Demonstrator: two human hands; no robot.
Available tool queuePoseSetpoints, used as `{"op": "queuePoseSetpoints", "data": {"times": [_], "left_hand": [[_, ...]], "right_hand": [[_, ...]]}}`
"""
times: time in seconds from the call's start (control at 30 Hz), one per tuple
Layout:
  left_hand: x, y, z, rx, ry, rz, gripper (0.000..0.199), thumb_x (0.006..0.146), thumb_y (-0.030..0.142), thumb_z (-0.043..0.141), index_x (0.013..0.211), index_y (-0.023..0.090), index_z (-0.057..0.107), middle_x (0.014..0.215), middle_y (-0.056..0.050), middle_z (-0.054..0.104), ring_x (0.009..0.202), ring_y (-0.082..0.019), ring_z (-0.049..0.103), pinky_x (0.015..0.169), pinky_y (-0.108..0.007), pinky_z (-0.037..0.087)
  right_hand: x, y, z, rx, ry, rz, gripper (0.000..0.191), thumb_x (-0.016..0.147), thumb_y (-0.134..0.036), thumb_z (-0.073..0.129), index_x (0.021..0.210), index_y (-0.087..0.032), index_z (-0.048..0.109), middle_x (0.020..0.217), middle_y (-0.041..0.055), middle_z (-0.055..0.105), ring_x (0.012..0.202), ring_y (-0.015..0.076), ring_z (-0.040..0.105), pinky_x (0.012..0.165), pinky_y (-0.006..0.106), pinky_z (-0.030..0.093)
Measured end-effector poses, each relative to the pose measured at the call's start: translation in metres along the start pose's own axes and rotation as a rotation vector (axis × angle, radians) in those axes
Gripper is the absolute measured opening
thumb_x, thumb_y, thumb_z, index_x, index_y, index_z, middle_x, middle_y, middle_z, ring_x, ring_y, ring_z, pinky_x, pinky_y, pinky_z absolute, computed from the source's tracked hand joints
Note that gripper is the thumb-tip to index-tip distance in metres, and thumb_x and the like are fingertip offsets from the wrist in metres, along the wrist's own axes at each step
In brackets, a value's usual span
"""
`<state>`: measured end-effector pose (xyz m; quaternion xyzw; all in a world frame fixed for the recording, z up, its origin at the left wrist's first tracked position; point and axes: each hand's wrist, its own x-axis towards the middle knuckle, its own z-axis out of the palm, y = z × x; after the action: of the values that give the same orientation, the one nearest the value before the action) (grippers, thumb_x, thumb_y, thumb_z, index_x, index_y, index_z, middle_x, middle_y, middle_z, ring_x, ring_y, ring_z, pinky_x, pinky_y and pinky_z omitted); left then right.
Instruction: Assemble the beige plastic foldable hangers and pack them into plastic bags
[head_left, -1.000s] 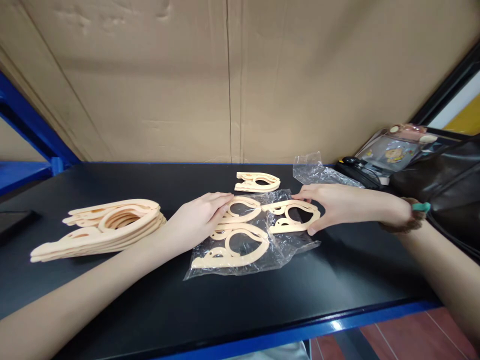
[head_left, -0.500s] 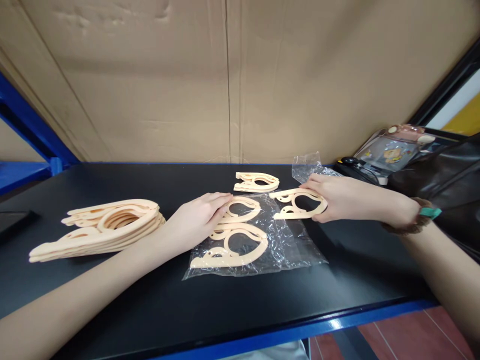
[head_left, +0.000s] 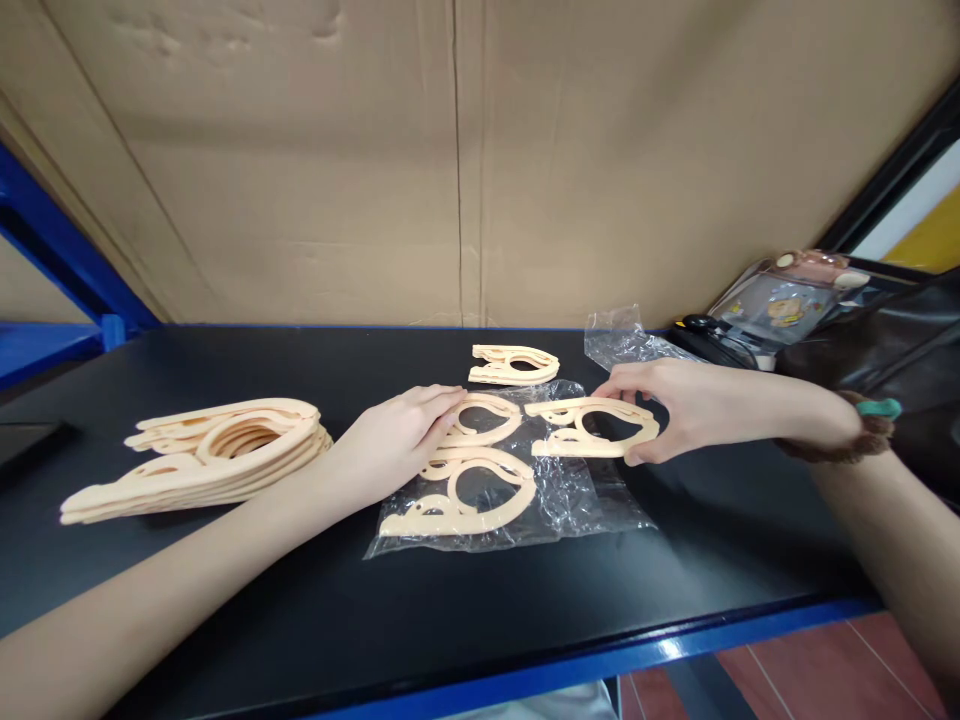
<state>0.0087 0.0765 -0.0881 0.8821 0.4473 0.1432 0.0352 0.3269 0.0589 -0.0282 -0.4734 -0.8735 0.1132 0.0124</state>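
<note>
My left hand [head_left: 397,437] lies closed over the left end of a cream folding hanger [head_left: 499,434] that rests in a clear plastic bag [head_left: 574,500]. Its thumb and fingers press on that hanger. A second cream hanger [head_left: 517,512] lies nearer me in the same bag. Between the thumb and fingers of my right hand [head_left: 660,405] is another folding hanger [head_left: 592,452], gripped by its rounded end. This one is over the right part of the bag, its flat ends pointing left. Whether it is inside the film I cannot tell.
A stack of several folding hangers [head_left: 202,470] stands at left. Behind the bag lies a small hanger pile [head_left: 514,366]. Another clear bag [head_left: 622,335] is at the back right, beside a black cabled device [head_left: 712,340]. A cardboard wall [head_left: 337,200] closes off the back of the black table [head_left: 337,610].
The hanger in my right hand has moved slightly left and toward me, over the bag. My right fingers have spread wider around its rounded end. My left hand has stayed in place.
</note>
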Motion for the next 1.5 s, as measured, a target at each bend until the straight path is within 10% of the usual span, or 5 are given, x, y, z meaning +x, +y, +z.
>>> {"op": "queuePoseSetpoints", "data": {"times": [0.63,1.03,1.3,1.5], "left_hand": [[0.000,0.000,0.002,-0.190,0.022,0.017,0.042,0.099,0.038,0.025,0.128,0.021,0.051,0.129,-0.002,0.057,0.113,-0.019,0.057,0.099,-0.035,0.044],[0.000,-0.005,0.001,-0.209,0.020,0.079,0.043,0.099,0.039,0.028,0.125,0.018,0.054,0.125,-0.005,0.059,0.115,-0.019,0.053,0.100,-0.034,0.041],[0.002,-0.006,-0.003,-0.211,-0.039,0.094,0.056,0.087,0.060,0.049,0.127,0.022,0.052,0.128,-0.005,0.056,0.114,-0.024,0.052,0.098,-0.035,0.041],[0.003,-0.006,-0.004,-0.151,-0.083,0.059,0.065,0.082,0.067,0.051,0.131,0.025,0.048,0.124,-0.006,0.057,0.110,-0.026,0.051,0.094,-0.039,0.040]], "right_hand": [[0.031,-0.035,0.054,0.067,0.382,-0.101,0.042,0.080,-0.053,0.064,0.099,-0.021,0.046,0.110,0.0074,0.053,0.073,0.0180,0.058,0.064,0.032,0.047],[0.042,-0.023,0.066,0.405,0.438,-0.290,0.031,0.087,-0.025,0.062,0.115,-0.024,0.048,0.111,0.0049,0.049,0.083,0.0143,0.060,0.077,0.032,0.054],[0.043,-0.030,0.068,0.080,0.552,-0.214,0.039,0.085,-0.040,0.065,0.115,-0.022,0.049,0.116,0.0061,0.051,0.061,0.0106,0.050,0.059,0.031,0.051],[0.046,-0.029,0.068,0.025,0.553,-0.279,0.043,0.084,-0.043,0.064,0.118,-0.022,0.049,0.123,0.0091,0.049,0.103,0.0236,0.056,0.086,0.039,0.052]]}}
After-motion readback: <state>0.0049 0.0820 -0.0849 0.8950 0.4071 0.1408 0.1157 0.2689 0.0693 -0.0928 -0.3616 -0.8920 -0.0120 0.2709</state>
